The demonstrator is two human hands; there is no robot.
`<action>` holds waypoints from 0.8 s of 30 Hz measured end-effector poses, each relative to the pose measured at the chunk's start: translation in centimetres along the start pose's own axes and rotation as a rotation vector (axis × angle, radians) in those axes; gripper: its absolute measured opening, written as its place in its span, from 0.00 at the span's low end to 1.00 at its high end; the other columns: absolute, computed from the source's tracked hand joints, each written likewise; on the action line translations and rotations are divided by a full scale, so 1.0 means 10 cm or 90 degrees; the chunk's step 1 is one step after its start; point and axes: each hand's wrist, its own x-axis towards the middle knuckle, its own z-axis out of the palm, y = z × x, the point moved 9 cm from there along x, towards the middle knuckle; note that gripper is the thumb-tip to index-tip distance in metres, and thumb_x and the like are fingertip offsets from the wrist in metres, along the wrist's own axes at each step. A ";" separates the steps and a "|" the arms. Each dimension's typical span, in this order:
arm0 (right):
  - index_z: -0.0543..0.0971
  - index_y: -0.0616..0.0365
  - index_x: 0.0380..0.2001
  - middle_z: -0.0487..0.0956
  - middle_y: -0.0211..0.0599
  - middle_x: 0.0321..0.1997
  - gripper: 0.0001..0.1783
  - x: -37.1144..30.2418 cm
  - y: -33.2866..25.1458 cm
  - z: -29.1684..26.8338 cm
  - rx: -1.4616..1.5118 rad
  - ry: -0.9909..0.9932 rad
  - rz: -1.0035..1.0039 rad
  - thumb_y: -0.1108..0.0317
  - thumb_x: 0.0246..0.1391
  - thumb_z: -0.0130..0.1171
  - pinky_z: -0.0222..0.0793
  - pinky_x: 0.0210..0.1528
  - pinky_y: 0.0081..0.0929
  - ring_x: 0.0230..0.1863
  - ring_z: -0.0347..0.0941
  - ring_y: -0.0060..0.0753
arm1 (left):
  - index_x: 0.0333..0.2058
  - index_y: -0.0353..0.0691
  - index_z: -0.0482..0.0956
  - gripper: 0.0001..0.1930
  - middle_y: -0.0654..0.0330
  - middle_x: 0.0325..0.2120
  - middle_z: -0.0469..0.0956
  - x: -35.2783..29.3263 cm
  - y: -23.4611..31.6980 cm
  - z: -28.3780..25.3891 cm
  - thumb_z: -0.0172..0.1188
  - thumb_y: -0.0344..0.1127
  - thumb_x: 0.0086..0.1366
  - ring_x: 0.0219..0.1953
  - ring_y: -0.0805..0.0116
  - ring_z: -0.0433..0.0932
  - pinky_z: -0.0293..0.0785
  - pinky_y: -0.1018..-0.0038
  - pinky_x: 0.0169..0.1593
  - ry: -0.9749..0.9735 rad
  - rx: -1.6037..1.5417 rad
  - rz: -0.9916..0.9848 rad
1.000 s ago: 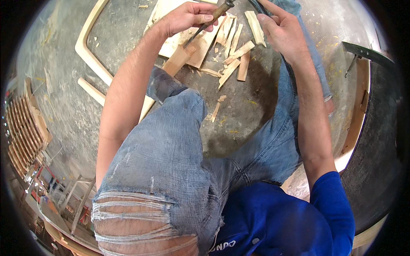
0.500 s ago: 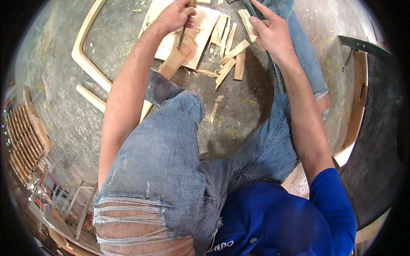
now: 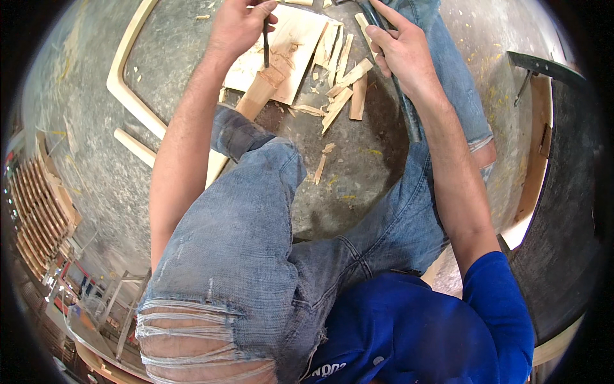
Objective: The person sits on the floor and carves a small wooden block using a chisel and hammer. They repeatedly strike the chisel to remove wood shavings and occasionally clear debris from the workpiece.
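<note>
My left hand (image 3: 238,31) is closed around a chisel (image 3: 266,50) at the top of the view; its dark blade points down at the carved end of a wooden piece (image 3: 257,97). That piece lies partly over a flat pale board (image 3: 289,89). To the right, my right hand (image 3: 406,54) grips a hammer (image 3: 411,115) by its dark handle, index finger stretched along it. The handle passes beneath my wrist, and the hammer head is mostly cut off at the top edge.
Wood offcuts (image 3: 350,78) and shavings litter the floor right of the board. A curved wooden frame (image 3: 137,105) lies on the left. My bent legs in jeans (image 3: 236,205) flank the work. Slatted wooden parts (image 3: 41,214) stand far left, a black panel (image 3: 556,211) far right.
My left hand has shifted a little left and up, and the chisel now stands more upright on the wood. My right hand and the hammer have moved only slightly.
</note>
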 end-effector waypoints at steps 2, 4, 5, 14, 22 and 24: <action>0.67 0.61 0.74 0.77 0.30 0.26 0.33 -0.01 -0.02 0.01 0.001 -0.002 -0.007 0.75 0.66 0.55 0.60 0.17 0.22 0.16 0.64 0.17 | 0.47 0.36 0.75 0.07 0.58 0.32 0.80 0.01 -0.04 -0.06 0.60 0.28 0.74 0.31 0.69 0.83 0.81 0.71 0.34 -0.016 -0.058 -0.010; 0.68 0.61 0.74 0.78 0.31 0.26 0.33 -0.01 -0.03 0.02 0.002 -0.004 -0.005 0.75 0.66 0.55 0.60 0.17 0.23 0.15 0.64 0.17 | 0.47 0.36 0.75 0.07 0.59 0.31 0.79 -0.01 -0.01 -0.08 0.60 0.28 0.74 0.31 0.69 0.83 0.81 0.71 0.35 -0.027 -0.054 -0.007; 0.68 0.61 0.74 0.78 0.31 0.26 0.33 -0.01 -0.02 0.02 0.002 -0.005 0.001 0.75 0.66 0.55 0.60 0.17 0.23 0.15 0.64 0.17 | 0.47 0.36 0.75 0.07 0.59 0.31 0.80 -0.02 -0.01 -0.09 0.60 0.29 0.74 0.31 0.69 0.83 0.81 0.71 0.35 -0.029 -0.052 -0.011; 0.68 0.61 0.73 0.77 0.29 0.24 0.33 -0.02 -0.01 0.05 -0.003 -0.010 0.017 0.74 0.66 0.56 0.58 0.16 0.22 0.14 0.63 0.17 | 0.48 0.36 0.79 0.09 0.60 0.33 0.83 -0.13 -0.13 0.11 0.60 0.35 0.75 0.34 0.71 0.83 0.81 0.72 0.43 -0.128 -0.016 -0.049; 0.68 0.59 0.74 0.76 0.29 0.24 0.32 -0.03 0.00 0.00 0.054 -0.002 0.017 0.75 0.67 0.56 0.58 0.15 0.22 0.14 0.63 0.18 | 0.55 0.36 0.78 0.14 0.62 0.38 0.82 -0.17 -0.14 0.27 0.58 0.33 0.75 0.39 0.71 0.82 0.81 0.71 0.46 -0.202 -0.084 -0.048; 0.68 0.59 0.74 0.77 0.29 0.25 0.31 -0.05 -0.01 -0.03 0.095 0.002 0.023 0.75 0.69 0.54 0.60 0.17 0.21 0.16 0.64 0.17 | 0.55 0.36 0.78 0.14 0.62 0.38 0.81 -0.18 -0.11 0.31 0.58 0.33 0.75 0.39 0.71 0.82 0.81 0.71 0.46 -0.208 -0.095 -0.053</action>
